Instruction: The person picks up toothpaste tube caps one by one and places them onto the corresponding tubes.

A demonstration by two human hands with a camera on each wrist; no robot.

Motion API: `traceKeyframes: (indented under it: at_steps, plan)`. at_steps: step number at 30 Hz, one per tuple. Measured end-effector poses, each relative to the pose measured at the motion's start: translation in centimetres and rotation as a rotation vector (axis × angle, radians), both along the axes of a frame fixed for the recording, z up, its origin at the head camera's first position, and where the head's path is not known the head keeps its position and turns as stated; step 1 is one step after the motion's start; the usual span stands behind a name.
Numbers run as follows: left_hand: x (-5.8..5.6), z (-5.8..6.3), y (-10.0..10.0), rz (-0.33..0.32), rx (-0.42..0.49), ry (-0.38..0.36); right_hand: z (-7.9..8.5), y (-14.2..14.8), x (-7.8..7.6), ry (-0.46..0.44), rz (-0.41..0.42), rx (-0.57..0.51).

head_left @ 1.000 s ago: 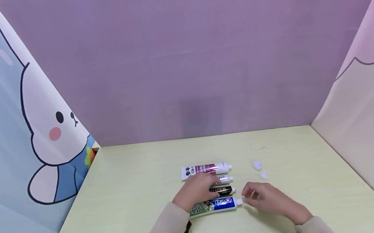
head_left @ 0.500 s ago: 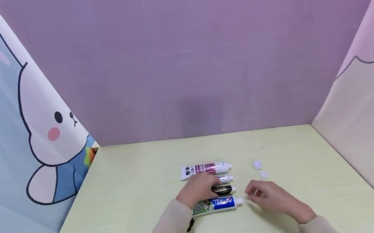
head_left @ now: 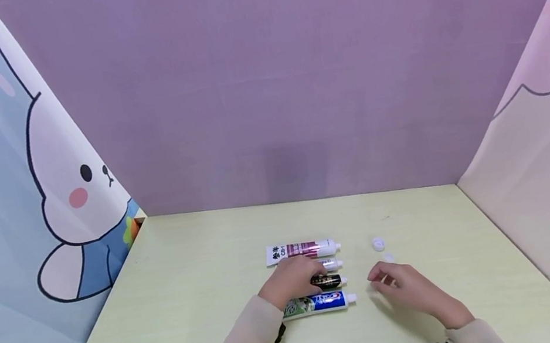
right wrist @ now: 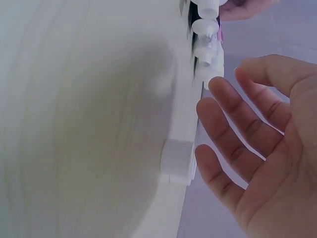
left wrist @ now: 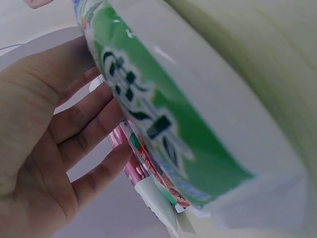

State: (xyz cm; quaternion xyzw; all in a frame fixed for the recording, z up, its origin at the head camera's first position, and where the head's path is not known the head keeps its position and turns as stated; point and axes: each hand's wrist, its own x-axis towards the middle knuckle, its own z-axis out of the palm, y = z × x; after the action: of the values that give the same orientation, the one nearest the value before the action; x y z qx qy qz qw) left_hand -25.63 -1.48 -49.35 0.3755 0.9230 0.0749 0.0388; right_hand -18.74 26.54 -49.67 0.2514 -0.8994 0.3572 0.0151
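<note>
Your left hand [head_left: 292, 280] rests loosely across the silvery tube [head_left: 331, 264] and black tube [head_left: 327, 281]; your right hand [head_left: 404, 288] is relaxed and free.
On the pale table [head_left: 202, 253], before a purple backdrop [head_left: 261, 78], they lie between a maroon-and-white tube [head_left: 304, 250] and a blue-and-green tube [head_left: 322, 302], nozzles [head_left: 351, 298] white.

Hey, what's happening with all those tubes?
A person is working with four tubes lying in a row on the table, white tips pointing to the person's right. Their left hand lies over the silver tube and the black tube; I can't tell if it grips one. The right hand is beside the tips, fingers loosely bent, with nothing seen in it. Two white caps lie just beyond it.
</note>
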Motion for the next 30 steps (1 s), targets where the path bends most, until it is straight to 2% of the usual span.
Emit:
traceKeyframes:
  at_steps: [5, 12, 17, 25, 30]
  plan:
    - [0.2, 0.2, -0.3, 0.009, 0.038, -0.003, 0.1, 0.6, -0.1, 0.027, -0.015, -0.004]
    - [0.4, 0.3, -1.0, 0.018, 0.129, -0.039, 0.2, 1.5, -0.5, 0.017, -0.056, 0.022]
    - [0.5, 0.1, -1.7, 0.006, 0.182, -0.039, 0.3, 2.3, -0.7, 0.018, -0.087, 0.028]
    - [0.7, -0.1, -2.5, -0.011, 0.216, -0.071, 0.3, 3.3, -0.9, -0.022, -0.187, 0.066]
    - [0.7, -0.3, -2.6, -0.016, 0.216, -0.073, 0.1, 3.7, -0.9, -0.082, -0.229, 0.097]
